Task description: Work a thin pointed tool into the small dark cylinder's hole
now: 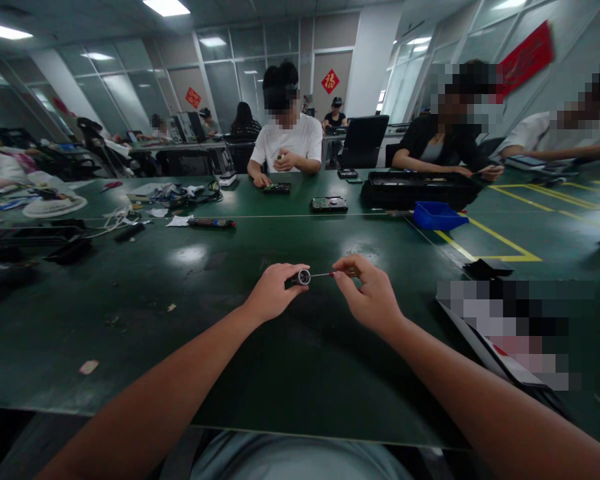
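My left hand (271, 293) is closed on a small dark cylinder (304, 277), held between thumb and fingers. The cylinder's round, silver-rimmed end faces me, with dark parts inside. In my right hand (375, 300) is a thin screwdriver (323, 275), pinched by its reddish handle. Its metal shaft points left and reaches the cylinder's right side. Whether the tip enters it I cannot tell. Both hands are just above the green table (290, 373).
Ahead lie a circuit-board device (329, 204), a blue tray (437, 216), a long black housing (420, 190) and a dark cylindrical tool (211, 223). Cables and parts (180, 195) clutter the far left. A tilted panel (473, 337) is at right. A person in a white shirt (290, 143) works opposite.
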{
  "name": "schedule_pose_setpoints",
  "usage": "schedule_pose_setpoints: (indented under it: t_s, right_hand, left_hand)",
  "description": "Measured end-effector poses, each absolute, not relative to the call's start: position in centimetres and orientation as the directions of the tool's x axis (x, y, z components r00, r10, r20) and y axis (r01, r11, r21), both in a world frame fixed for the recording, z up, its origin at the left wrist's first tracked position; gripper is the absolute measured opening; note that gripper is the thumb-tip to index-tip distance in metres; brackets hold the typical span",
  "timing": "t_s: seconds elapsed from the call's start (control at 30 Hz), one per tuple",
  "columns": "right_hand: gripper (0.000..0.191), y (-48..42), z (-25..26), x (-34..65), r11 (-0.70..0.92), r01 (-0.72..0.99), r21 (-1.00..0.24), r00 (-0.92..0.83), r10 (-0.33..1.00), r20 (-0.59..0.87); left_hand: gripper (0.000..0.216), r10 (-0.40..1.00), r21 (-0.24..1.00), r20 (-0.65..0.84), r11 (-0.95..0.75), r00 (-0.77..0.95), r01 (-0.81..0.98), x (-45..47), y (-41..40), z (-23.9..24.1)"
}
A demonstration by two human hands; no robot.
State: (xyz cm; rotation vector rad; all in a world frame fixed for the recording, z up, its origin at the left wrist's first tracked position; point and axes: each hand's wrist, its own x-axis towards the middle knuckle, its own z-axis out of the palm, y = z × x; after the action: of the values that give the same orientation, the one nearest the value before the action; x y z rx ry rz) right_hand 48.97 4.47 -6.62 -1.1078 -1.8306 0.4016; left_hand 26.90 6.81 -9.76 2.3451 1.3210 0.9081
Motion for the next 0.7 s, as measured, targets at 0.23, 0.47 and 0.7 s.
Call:
schedule_pose_setpoints:
  t_s: [0.23, 0.47, 0.7]
  right_hand:
    - [0.032, 4.77, -6.54, 48.89, 0.460, 0.534, -0.709, -0.139, 0.876, 0.462]
    - [0.027, 4.73, -6.68, 48.78, 0.474, 0.538, -0.697, -0.165, 0.870, 0.464]
    - [0.021, 4.44, -6.57, 48.87, 0.520, 0.513, -0.683, -0.187, 0.844, 0.503]
  left_hand:
    - [0.040, 0.855, 0.542, 0.375, -0.515, 0.357, 0.664, 26.81, 6.89, -9.84]
    - [0.039, 0.855, 0.551, 0.371, -0.518, 0.363, 0.655, 26.83, 6.89, -9.86]
    - [0.039, 0.842, 0.556, 0.379, -0.538, 0.383, 0.633, 26.85, 6.94, -9.93]
